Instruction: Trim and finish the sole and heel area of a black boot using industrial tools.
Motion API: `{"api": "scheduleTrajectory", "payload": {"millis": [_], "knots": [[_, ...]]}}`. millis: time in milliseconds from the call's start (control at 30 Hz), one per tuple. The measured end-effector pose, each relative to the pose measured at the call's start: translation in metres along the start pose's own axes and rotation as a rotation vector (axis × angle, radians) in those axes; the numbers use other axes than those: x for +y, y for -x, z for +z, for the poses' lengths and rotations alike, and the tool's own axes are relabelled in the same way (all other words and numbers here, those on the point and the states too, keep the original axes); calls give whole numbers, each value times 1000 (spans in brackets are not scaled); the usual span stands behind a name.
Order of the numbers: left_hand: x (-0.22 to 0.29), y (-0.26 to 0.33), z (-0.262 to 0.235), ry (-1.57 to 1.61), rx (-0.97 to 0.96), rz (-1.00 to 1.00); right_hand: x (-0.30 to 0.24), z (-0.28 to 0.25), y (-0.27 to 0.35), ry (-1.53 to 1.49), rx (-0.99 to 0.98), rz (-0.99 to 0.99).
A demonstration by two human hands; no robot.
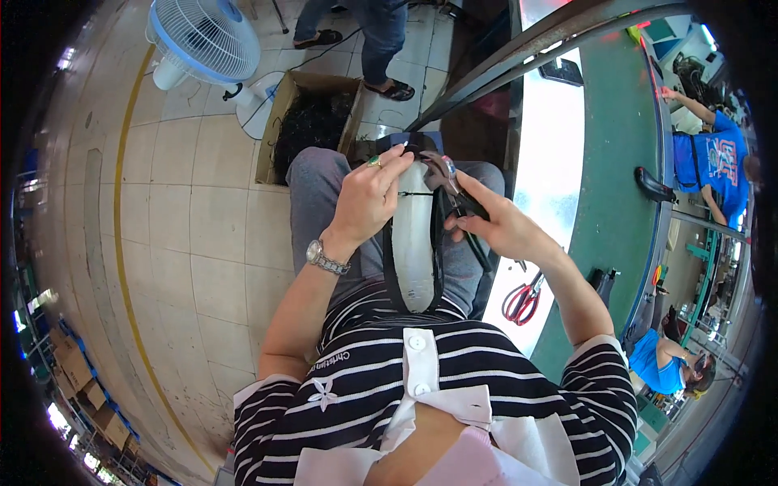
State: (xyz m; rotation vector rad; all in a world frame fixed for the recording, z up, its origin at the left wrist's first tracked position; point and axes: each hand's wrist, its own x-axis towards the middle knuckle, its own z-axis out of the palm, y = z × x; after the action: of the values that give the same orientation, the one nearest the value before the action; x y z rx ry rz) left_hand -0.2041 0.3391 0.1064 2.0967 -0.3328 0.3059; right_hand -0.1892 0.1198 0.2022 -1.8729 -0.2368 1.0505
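Observation:
Between my knees a shoe (414,247) lies sole-side up, its pale whitish bottom ringed by black upper material. A thin dark strip crosses it near the far end. My left hand (366,202) grips that far end from the left, fingers bent over the black edge. In my right hand (509,227) is a pair of pincers (442,172) with dark handles, its metal head against the shoe's far right edge. Whether the jaws hold any material is too small to make out.
Red-handled scissors (523,302) lie on the white bench surface at my right, beside a green conveyor belt (604,154) carrying a black shoe (653,185). Ahead stand a carton of black scraps (312,130) and a fan (207,40). Other people stand ahead and beyond the belt.

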Motion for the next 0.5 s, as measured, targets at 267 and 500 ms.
{"api": "scheduleTrajectory", "payload": {"millis": [267,500], "knots": [[-1,0,2,-26,1,42,-1,13,4,176,126,56],[-3,8,2,-173,-10,91,-36,0,9,674,105,141]]}}
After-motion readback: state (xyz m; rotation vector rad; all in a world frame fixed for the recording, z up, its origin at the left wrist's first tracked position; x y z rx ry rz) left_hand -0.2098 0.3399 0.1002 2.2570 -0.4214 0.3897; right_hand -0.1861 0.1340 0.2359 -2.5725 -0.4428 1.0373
